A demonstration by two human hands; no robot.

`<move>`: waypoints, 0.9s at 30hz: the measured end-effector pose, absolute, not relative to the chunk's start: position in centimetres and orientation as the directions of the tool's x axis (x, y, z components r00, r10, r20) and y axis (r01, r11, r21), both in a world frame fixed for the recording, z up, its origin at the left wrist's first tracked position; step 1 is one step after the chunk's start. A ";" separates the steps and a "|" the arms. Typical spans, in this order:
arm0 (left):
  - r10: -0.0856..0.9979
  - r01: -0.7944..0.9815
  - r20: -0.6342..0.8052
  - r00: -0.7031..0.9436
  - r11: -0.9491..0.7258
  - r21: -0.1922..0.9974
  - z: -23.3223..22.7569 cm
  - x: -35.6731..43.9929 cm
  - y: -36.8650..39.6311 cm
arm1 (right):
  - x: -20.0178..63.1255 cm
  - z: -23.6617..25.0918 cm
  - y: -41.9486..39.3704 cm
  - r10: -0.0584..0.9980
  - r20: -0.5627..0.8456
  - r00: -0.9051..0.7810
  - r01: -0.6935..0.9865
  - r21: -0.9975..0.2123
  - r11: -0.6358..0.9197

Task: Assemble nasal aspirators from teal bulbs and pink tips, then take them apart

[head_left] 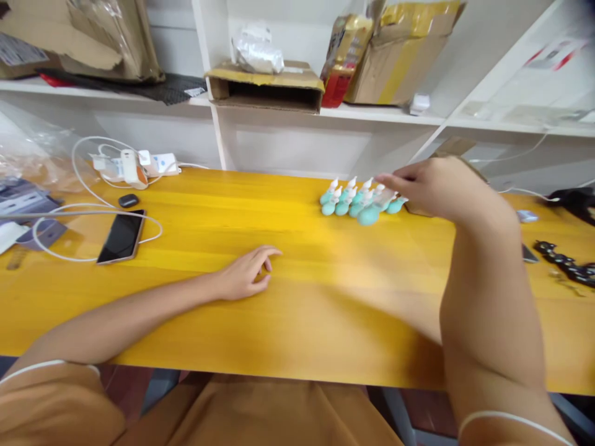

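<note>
My right hand [430,183] reaches over the back right of the table, its fingers pinched on the clear upper part of a teal bulb syringe [368,215]. That one is blurred and hangs tilted, bulb downward, in front of the others. Behind and to its left stand several like bulb syringes [341,209] in close rows, teal bulbs below and white tips up. Some of them are hidden by my fingers and the held one. My left hand [248,274] rests on the table left of the middle, fingers loosely bent and apart, with nothing in it.
On the left of the yellow table [297,334] lie a phone [121,236], a small black case [129,200], white cables and a power strip [166,163]. Shelves with cardboard boxes [404,56] stand behind. A dark beaded object [564,261] lies far right.
</note>
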State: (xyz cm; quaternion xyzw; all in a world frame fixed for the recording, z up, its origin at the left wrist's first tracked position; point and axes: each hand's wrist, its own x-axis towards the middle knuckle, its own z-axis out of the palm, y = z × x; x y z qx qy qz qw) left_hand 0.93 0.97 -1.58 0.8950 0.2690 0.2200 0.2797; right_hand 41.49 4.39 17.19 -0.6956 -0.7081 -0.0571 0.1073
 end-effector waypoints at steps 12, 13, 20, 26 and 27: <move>0.550 0.359 0.260 0.794 -0.768 0.530 -1.7 0.9 1.1 | 48.0 15.4 8.8 0.945 0.162 0.285 0.956 0.027 -0.293; 0.548 0.360 0.258 0.796 -0.770 0.527 -1.7 0.9 1.1 | 47.8 15.4 8.9 0.938 0.146 0.315 0.946 0.038 -0.323; 0.518 0.345 0.260 0.815 -0.794 0.500 -1.1 1.0 0.9 | 47.5 14.2 10.5 0.948 0.039 0.317 0.940 0.123 -0.319; 0.501 0.343 0.257 0.826 -0.810 0.476 -0.8 1.0 0.8 | 47.5 13.1 11.2 0.955 0.017 0.297 0.947 0.124 -0.296; 0.502 0.344 0.256 0.827 -0.810 0.475 -0.8 1.0 0.8 | 47.3 13.1 11.2 0.953 0.011 0.302 0.946 0.124 -0.301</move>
